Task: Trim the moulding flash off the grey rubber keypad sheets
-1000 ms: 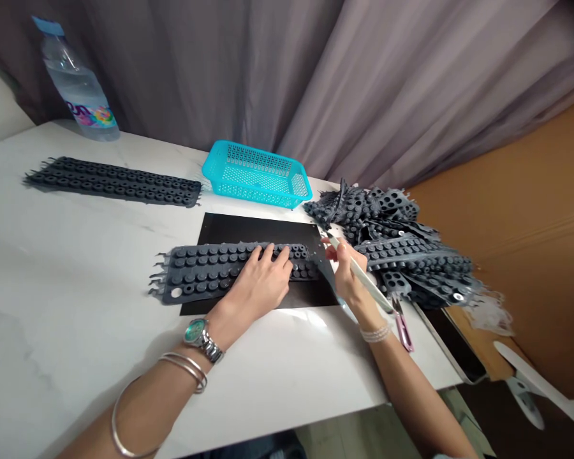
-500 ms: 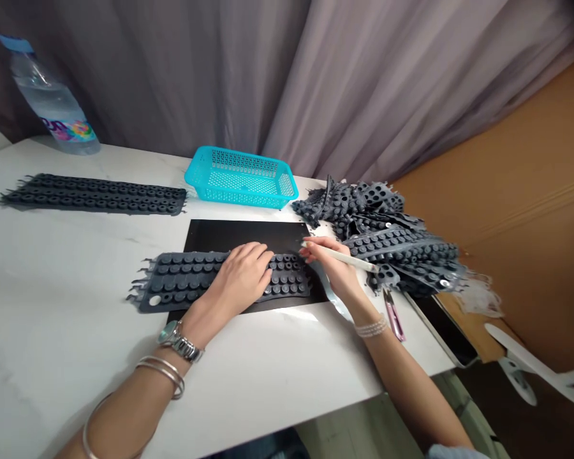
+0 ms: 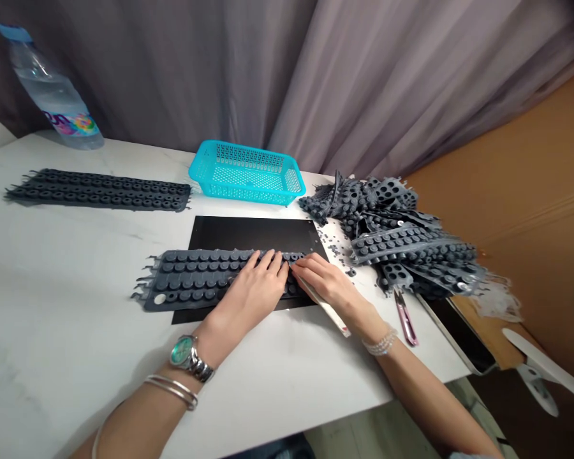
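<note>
The left hand (image 3: 253,290) lies open, fingers spread flat on a grey rubber sheet of round moulded buttons (image 3: 196,277), which overhangs a black rectangular mat (image 3: 253,233) to the left — the right hand (image 3: 328,284) grips a slim white pointed tool (image 3: 332,312) against the sheet's right end, near a heap of grey rubber sheets (image 3: 392,236)

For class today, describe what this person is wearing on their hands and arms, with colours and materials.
The left hand and right hand are bare, with no gloves or rings visible. The left wrist wears a silver link-bracelet watch with a round teal dial, and thin silver bangles circle that forearm. The right wrist wears a pale beaded bracelet of several strands.
</note>
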`<state>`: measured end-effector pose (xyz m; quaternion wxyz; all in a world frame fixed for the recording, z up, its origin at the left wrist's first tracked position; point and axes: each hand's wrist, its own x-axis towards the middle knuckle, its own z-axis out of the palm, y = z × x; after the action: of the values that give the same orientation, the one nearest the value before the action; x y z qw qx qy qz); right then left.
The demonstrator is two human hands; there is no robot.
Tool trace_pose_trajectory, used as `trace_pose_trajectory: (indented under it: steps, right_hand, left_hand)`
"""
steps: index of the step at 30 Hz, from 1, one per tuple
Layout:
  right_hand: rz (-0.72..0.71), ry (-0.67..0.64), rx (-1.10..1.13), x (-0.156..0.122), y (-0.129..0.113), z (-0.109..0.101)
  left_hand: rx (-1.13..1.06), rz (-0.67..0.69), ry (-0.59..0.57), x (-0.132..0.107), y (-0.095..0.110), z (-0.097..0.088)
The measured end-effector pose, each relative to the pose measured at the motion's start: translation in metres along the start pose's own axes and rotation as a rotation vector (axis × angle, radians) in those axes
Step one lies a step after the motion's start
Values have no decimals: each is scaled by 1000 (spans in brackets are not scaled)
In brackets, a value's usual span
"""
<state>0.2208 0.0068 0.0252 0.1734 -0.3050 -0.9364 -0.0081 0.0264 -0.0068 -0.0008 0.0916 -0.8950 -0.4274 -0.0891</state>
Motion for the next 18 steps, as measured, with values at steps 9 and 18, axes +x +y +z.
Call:
trace_pose_trajectory:
  steps: [9, 18]
  right_hand:
    - [-27, 17, -90, 0, 4, 10]
    - [-93, -6, -140, 1, 11, 13]
  left_hand:
    - [-30, -1, 5, 1, -1, 0]
    - [-20, 16, -4, 0, -3, 3]
